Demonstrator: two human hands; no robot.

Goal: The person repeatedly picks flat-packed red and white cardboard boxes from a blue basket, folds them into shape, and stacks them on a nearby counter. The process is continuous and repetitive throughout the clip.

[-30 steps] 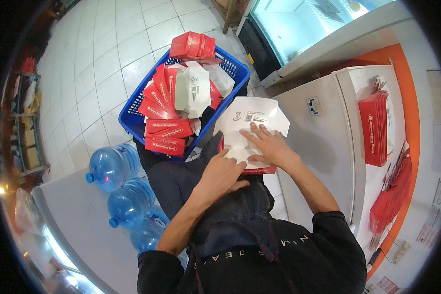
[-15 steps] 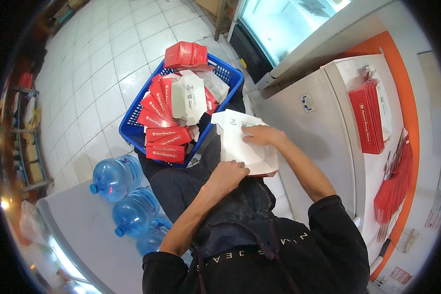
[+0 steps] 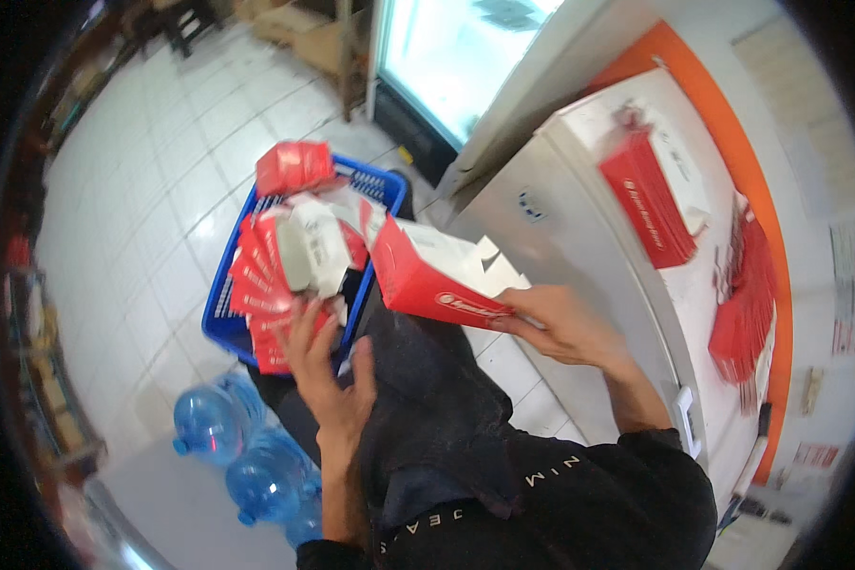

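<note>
My right hand [image 3: 565, 325] grips one end of a red and white cardboard food box [image 3: 442, 275], whose sides stand up and whose white flaps stick out. The far end of that box tilts toward a blue plastic basket [image 3: 220, 316]. My left hand [image 3: 331, 370] is apart from the box, fingers spread, over the near edge of the basket. Inside the basket lie several folded red boxes [image 3: 259, 275], fanned out, and an opened white-sided box [image 3: 320, 245]. A red box [image 3: 294, 167] rests at the basket's far end.
Large blue water bottles [image 3: 206, 423] stand on the left. To the right is a white fridge or freezer [image 3: 532, 223] with a stack of flat red boxes [image 3: 648, 204] and another red pile [image 3: 743, 304] on top. A lit glass-door cooler [image 3: 456, 66] stands beyond.
My left hand has let go of the box and moved left to the basket. My right hand has turned the box so its red side shows. The view has shifted to the right.
</note>
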